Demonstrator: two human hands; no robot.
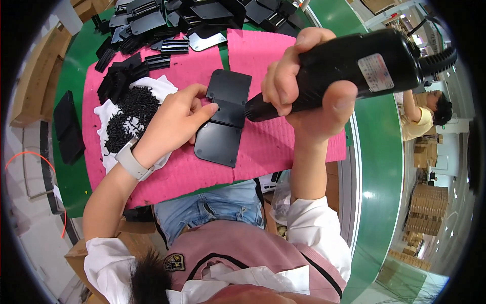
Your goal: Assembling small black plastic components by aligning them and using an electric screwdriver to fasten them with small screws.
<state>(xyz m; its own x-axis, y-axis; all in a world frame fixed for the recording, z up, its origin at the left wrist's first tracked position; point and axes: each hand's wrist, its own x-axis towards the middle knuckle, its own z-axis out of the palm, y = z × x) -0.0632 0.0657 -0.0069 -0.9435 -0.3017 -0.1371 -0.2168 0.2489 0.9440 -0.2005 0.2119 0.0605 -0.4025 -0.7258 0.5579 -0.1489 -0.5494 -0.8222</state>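
A flat black panel assembly point(217, 144), made of plates joined in a row, lies on the pink foam mat point(273, 147). My left hand point(177, 119) is closed at its left edge, thumb and fingertips gripping near the middle plate. My right hand point(288, 83) is wrapped round a thick black electric screwdriver point(339, 66), held tilted above the mat. Its narrow front end points at the right edge of the middle plate; whether it touches cannot be told. Under and beside my left wrist, a heap of small black screws point(134, 109) rests on a white cloth point(104, 114).
Black brackets point(121, 76) lie beyond the screws. More black plates and rail parts point(147, 23) pile up at the far edge of the green table point(377, 202). Another black panel point(68, 126) is at far left. A person point(422, 111) is off to the right, near stacked cartons point(428, 210).
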